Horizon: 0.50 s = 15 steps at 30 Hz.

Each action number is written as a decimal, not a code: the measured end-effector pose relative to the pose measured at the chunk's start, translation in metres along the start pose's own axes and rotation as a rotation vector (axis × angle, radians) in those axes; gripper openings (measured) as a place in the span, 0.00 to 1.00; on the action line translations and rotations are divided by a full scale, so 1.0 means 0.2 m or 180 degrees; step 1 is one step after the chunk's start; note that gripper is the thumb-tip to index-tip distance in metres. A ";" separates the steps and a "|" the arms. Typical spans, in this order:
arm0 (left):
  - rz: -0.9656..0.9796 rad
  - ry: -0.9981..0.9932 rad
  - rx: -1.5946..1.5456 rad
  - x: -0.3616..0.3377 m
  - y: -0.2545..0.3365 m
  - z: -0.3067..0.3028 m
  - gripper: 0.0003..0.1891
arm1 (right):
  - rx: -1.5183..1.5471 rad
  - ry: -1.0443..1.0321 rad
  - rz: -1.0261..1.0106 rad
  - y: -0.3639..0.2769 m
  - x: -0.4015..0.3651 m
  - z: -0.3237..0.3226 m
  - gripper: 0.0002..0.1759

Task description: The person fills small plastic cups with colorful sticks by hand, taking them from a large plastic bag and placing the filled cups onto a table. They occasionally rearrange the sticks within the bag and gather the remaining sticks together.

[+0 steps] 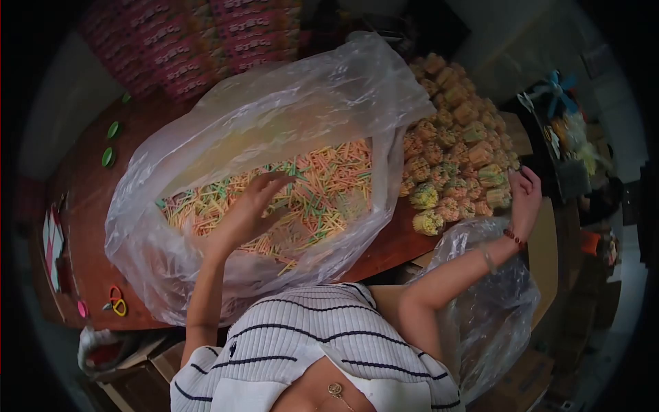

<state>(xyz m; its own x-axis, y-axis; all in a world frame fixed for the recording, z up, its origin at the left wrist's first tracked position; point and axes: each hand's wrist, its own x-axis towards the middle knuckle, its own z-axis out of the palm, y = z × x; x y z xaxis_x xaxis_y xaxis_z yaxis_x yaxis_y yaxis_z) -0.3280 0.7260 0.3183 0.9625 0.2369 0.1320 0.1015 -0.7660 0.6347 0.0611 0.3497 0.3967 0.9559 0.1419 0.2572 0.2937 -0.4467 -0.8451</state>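
Note:
A large clear plastic bag (302,89) lies spread on the table, holding a heap of short, thin pastel sticks (336,172) in orange, yellow, green and pink. Over this heap is my left hand (250,209), its fingers stretched and apart with nothing seen in them. Out to the right, my right hand (526,196) is at the edge of a big pile of bundled sticks (456,137). Its fingers are curled, with the tips close together beside the pile. What they hold, if anything, is too small and dark to name.
On the reddish-brown table (82,254) lie orange-and-yellow scissors (118,302) and green round pieces (108,157). Pink printed boxes (185,48) are stacked at the back. Another clear bag (487,302) hangs by a cardboard box (546,268). A blue fan (557,90) stands at right.

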 end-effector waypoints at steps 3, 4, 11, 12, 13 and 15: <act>0.0480 -0.0231 -0.0171 0.12 0.06 0.10 0.31 | 0.0480 -0.1912 -0.0170 -0.46 -0.36 0.40 0.22; 0.0769 -0.0343 -0.0382 0.16 0.04 0.15 0.32 | 0.0540 -0.2727 -0.0085 -0.51 -0.45 0.52 0.19; 0.0561 0.0727 0.0259 0.64 -0.29 -0.18 0.24 | -0.1660 -0.2559 -0.1170 -0.20 -0.99 1.05 0.50; 0.0301 0.0663 -0.0114 0.70 -0.28 -0.31 0.24 | -0.1654 -0.2571 -0.1170 -0.21 -0.96 1.06 0.50; 0.0041 0.0601 -0.0487 0.80 -0.28 -0.45 0.23 | -0.1192 -0.2611 -0.1026 -0.25 -0.89 1.07 0.49; 0.1410 0.1496 0.1710 1.38 -0.89 -0.40 0.24 | -0.0725 -0.2651 -0.0882 -0.31 -0.76 1.11 0.48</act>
<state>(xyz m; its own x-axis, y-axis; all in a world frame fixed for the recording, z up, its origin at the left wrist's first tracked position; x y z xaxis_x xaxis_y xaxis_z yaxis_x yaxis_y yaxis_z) -0.0996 0.9756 0.3035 0.7487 -0.0197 0.6626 -0.0408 -0.9990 0.0164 -0.1032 0.5518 0.3071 0.5637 0.8238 -0.0595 0.5913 -0.4528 -0.6674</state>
